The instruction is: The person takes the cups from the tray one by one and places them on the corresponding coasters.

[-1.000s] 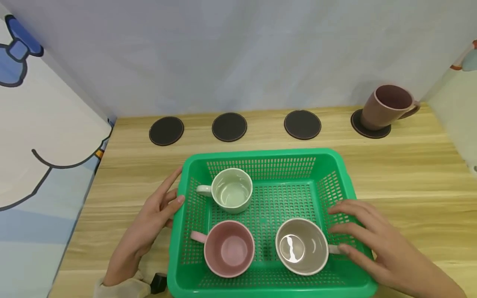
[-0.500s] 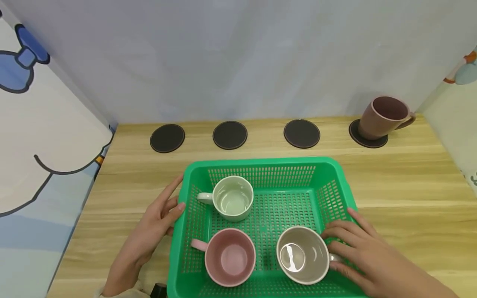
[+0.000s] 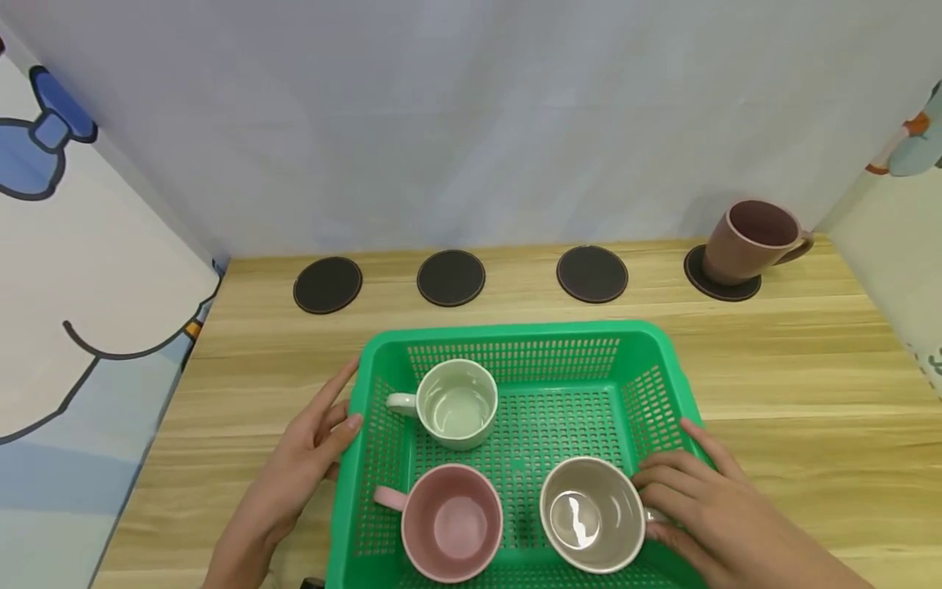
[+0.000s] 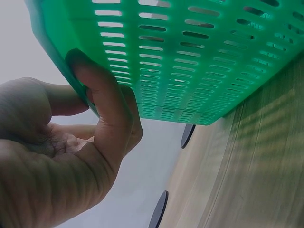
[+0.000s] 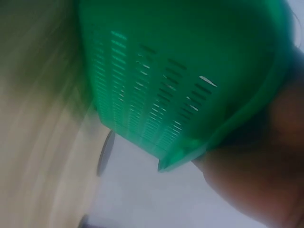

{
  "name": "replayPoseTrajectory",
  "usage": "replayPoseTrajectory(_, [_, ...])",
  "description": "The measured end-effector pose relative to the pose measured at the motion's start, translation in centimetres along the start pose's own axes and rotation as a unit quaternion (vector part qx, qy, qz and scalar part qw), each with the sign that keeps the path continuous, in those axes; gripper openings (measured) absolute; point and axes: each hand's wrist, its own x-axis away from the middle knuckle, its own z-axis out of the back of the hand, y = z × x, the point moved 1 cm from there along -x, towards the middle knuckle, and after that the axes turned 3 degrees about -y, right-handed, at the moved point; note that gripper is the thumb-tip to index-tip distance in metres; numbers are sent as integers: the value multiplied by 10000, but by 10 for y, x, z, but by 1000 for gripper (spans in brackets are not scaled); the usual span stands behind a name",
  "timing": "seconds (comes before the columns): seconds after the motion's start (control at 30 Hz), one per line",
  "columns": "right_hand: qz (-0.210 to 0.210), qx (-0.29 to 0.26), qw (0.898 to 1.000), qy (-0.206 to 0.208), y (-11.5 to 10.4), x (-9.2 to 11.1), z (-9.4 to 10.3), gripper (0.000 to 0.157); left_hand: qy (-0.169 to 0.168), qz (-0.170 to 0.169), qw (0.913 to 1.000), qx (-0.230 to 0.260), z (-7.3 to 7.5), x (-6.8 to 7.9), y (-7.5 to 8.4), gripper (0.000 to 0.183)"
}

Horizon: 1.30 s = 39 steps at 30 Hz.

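In the head view, a green plastic basket (image 3: 508, 330) holds a pale green cup (image 3: 458, 406), a pink cup (image 3: 451, 523) and a grey-beige cup (image 3: 589, 514). My left hand (image 3: 303, 458) grips the basket's left rim; the left wrist view shows its fingers curled against the perforated wall (image 4: 166, 71). Over the right rim reaches my right hand (image 3: 717, 511), which pinches the handle of the grey-beige cup, with fingertips beside its wall. Most of that handle is hidden by the fingers. The right wrist view is blurred, showing mainly the basket's outer side (image 5: 142, 95).
Behind the basket, three black round coasters (image 3: 450, 278) lie in a row on the wooden table (image 3: 243, 376). A mauve mug (image 3: 746, 245) stands on another coaster (image 3: 717, 288) at the far right. A pale cloth wall (image 3: 471, 123) rises behind.
My right hand has closed from loosely spread fingers to a pinch on the grey-beige cup's handle. The left hand stays on the basket rim. The head view has shifted slightly.
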Motion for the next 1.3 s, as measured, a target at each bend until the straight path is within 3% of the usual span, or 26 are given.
replayPoseTrajectory(0.33, [-24, -273, 9992, 285, -2, -10, 2, 41, 36, -56, 10000, -62, -2, 0, -1, 66])
replayPoseTrajectory(0.6, [-144, -186, 9996, 183, -4, -12, 0, 40, 4, -128, 9999, 23, -2, 0, -2, 66])
replayPoseTrajectory(1.03, [-878, -662, 9924, 544, -8, -13, 2, 25, 40, -101, 9999, -16, -2, 1, -1, 67])
replayPoseTrajectory(1.2, [-993, -829, 9866, 999, -7, -16, 0, 20, -4, -135, 9999, -20, 0, 1, -2, 67])
replayPoseTrajectory(1.3, [-1067, -1050, 9789, 1391, -6, -18, -1, 29, -36, -174, 9998, -23, 0, 1, -1, 68])
